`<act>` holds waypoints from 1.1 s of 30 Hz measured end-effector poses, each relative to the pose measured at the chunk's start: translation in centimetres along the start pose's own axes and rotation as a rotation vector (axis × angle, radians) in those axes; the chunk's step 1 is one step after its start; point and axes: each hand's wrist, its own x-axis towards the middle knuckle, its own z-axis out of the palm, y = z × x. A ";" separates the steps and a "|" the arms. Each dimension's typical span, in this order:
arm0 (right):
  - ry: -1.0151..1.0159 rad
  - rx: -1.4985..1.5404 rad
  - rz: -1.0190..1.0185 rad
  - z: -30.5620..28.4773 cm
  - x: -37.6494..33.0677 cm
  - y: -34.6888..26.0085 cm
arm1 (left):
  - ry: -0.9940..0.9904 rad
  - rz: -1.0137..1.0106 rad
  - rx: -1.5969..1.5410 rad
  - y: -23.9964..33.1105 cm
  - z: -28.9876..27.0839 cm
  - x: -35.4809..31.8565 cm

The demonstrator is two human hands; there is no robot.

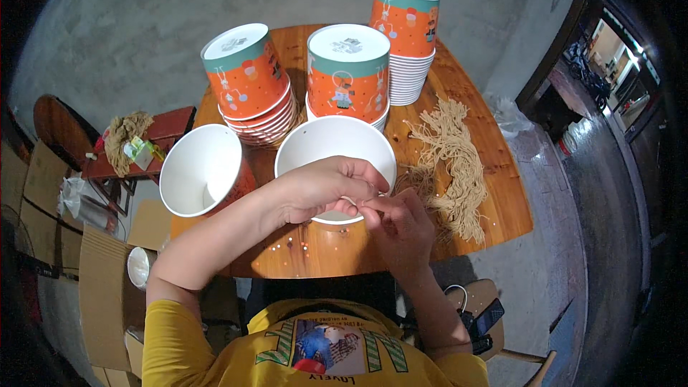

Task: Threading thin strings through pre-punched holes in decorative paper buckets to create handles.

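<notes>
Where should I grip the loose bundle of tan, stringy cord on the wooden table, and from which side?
Probably mid-length on the tan cord bundle, from the right: its long body ends in loose strands, and the right hand is near its left side.

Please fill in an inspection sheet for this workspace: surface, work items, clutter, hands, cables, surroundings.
Surface: wooden table, with small pale specks near its front edge.
Work items: open white-lined central bucket beneath the hands; open left bucket beside it; upside-down orange-and-green bucket stacks behind, left, middle and right; beige cord bundle at right.
Clutter: phone beside other dark items, beyond the table's front edge.
Hands: left hand and right hand meet at the fingertips, apparently pinching a thin light strand.
Cables: white looped cable near the phone.
Surroundings: grey wall, red bench, cardboard at left, doorway at right.
</notes>
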 end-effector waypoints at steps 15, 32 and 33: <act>-0.174 0.116 0.460 -1.8 1.5 -0.1 | 0.098 0.388 0.678 -0.7 0.9 -0.8; -0.150 0.082 0.356 -1.0 0.8 -0.8 | 0.438 0.694 1.207 -2.6 2.4 -1.5; -0.114 0.078 0.346 -0.9 0.8 -0.8 | 0.469 0.687 1.237 -2.6 2.6 -1.6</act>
